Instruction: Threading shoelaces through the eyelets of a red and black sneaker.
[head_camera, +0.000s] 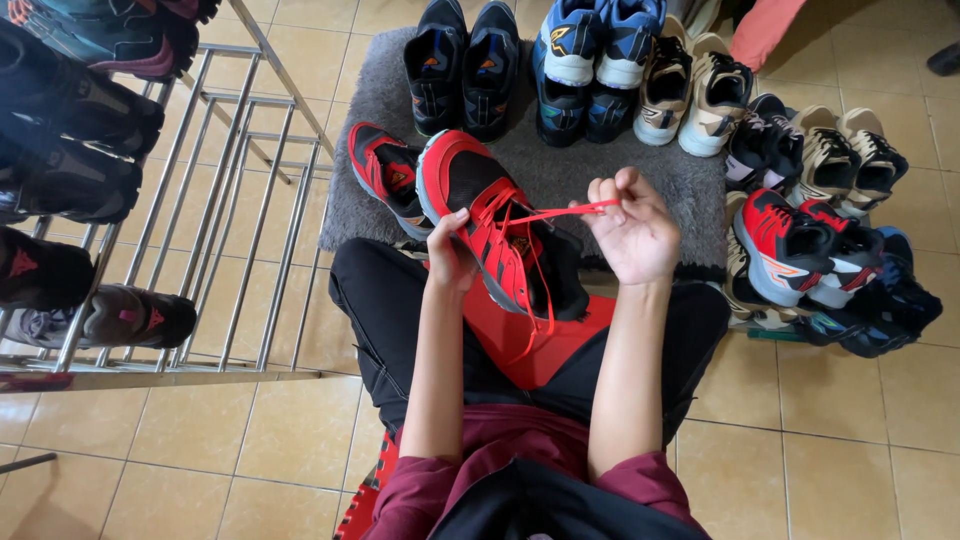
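A red and black sneaker rests on my lap, toe pointing away from me. My left hand grips its left side near the lace eyelets. My right hand pinches the end of a red shoelace and holds it taut to the right of the shoe. More red lace hangs loose over the shoe's tongue. The matching red and black sneaker lies on the grey mat just left of the held one.
Several pairs of sneakers line the mat's far edge and pile up at the right. A metal shoe rack with dark shoes stands at the left. The floor is beige tile.
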